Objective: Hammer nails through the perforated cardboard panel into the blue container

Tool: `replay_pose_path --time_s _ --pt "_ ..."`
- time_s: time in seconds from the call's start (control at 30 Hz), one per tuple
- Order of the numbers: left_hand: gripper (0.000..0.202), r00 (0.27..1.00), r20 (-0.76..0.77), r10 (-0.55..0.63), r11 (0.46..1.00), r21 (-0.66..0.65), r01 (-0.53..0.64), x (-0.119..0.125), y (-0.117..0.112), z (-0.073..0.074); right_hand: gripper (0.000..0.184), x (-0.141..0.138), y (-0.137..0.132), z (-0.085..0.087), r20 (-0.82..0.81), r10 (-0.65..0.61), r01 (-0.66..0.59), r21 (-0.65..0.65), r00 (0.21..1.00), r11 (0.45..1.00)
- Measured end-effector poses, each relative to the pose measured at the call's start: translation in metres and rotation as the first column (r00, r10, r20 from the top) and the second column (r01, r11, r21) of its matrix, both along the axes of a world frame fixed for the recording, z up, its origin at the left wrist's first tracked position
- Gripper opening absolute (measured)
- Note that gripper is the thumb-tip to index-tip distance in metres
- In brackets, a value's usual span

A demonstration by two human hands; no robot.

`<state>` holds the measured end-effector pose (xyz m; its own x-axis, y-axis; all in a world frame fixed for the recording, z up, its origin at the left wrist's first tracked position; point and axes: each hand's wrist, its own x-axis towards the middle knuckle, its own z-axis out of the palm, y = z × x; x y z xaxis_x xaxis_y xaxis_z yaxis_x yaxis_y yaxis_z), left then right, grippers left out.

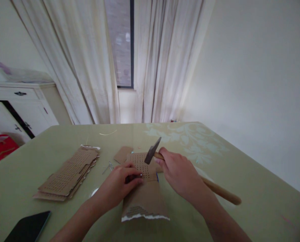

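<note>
Right hand (180,173) clamped round the wooden handle of the hammer (151,153), close under the head. The head is raised just above the perforated cardboard sheet (146,201) at the centre of the table (240,168), and the handle trails toward 4 o'clock. Left hand (119,186) rests on the sheet at 7 o'clock of the hammer head, fingertips pinched together on a small bright piece (140,175), too small to identify. Stack of perforated cardboard (69,171) lies at 9 o'clock of the sheet, well apart; dark phone (28,228) at 8 o'clock, by the table edge.

No text, label, brand or number can be read anywhere. The cardboard sheet (145,199) at 6 o'clock shows only rows of holes; the phone (26,229) at 8 o'clock has a dark screen.
</note>
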<state>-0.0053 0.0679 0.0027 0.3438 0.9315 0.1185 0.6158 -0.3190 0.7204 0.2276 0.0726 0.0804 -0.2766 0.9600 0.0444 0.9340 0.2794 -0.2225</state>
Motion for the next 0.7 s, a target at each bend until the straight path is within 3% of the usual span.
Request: replay_pose_path --time_s 0.13,0.23,0.5,0.7 --pt "0.034 0.983 -0.039 0.179 0.984 -0.002 -0.179 -0.025 0.005 0.007 0.026 0.004 0.024 -0.020 -0.023 -0.032 0.031 -0.049 0.999 0.998" --pt "0.037 0.961 -0.060 0.269 0.959 -0.077 -0.273 -0.043 0.010 0.004 0.029 0.006 0.036 -0.033 -0.096 -0.004 -0.007 -0.108 0.995 0.994" --pt "0.071 0.953 0.180 0.245 0.929 -0.325 -0.177 -0.042 0.020 -0.017 0.029 0.006 0.044 -0.050 -0.278 0.051 -0.113 -0.211 0.959 0.971" --pt "0.068 0.932 0.252 0.259 0.917 -0.367 -0.156 -0.039 0.020 -0.020 0.029 0.007 0.045 -0.048 -0.284 0.028 -0.085 -0.190 0.958 0.978"
